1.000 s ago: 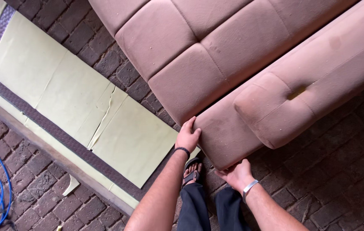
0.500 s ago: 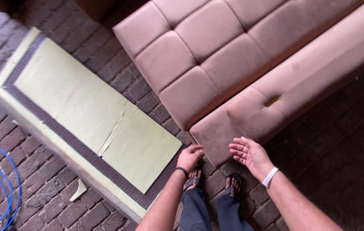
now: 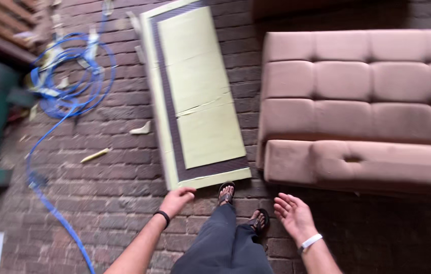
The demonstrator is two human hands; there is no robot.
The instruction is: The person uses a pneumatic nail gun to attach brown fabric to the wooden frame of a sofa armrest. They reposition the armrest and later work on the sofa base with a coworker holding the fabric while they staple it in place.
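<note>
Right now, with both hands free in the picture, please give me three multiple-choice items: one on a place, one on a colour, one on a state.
1. Where does the flat panel lie?
A. on the sofa cushion
B. on the brick floor, between the hose and the sofa cushion
C. leaning upright on a wall

2. What colour is the coiled hose?
A. blue
B. red
C. white

3. How is the right hand?
A. shut on a tool
B. flat on the cushion
C. open, holding nothing

Answers:
1 B: the panel lies flat on the brick floor, left of the sofa cushion.
2 A: its loops are blue.
3 C: fingers spread, palm bare; the left hand holds nothing either.
</note>
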